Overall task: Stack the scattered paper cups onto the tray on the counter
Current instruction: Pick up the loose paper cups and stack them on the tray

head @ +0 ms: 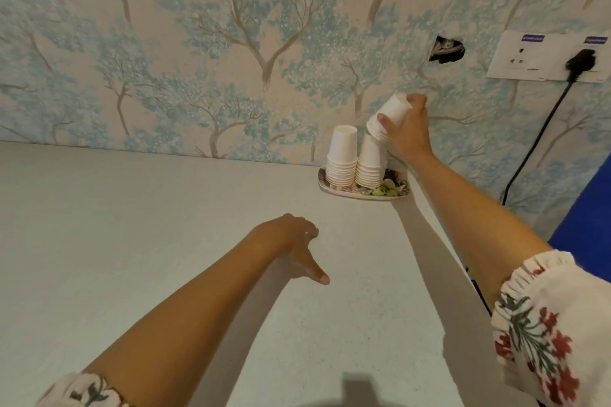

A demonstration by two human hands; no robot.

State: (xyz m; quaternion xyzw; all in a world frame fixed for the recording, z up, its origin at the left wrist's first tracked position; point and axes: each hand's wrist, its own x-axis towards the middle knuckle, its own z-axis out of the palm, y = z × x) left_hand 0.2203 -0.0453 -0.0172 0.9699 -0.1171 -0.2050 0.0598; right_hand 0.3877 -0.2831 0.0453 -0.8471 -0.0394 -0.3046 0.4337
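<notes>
A small nested bundle of cups [390,116] is held upside down and tilted in the right hand [405,135], with fingers wrapped around its side wall. The bundle is positioned just above the right stack [371,162] on the tray [363,194], which sits at the far edge of the counter [165,241] against the wall. A left stack [342,155] stands touching beside the right one. The left hand [294,241] is held empty above the counter, fingers loosely spread.

The cups are judged light, thin-walled and easily crushed. Grip is best applied lightly at mid-wall, not at the rim. The tall stacks are likely to topple if nudged sideways; the bundle should be straightened and lowered squarely.
</notes>
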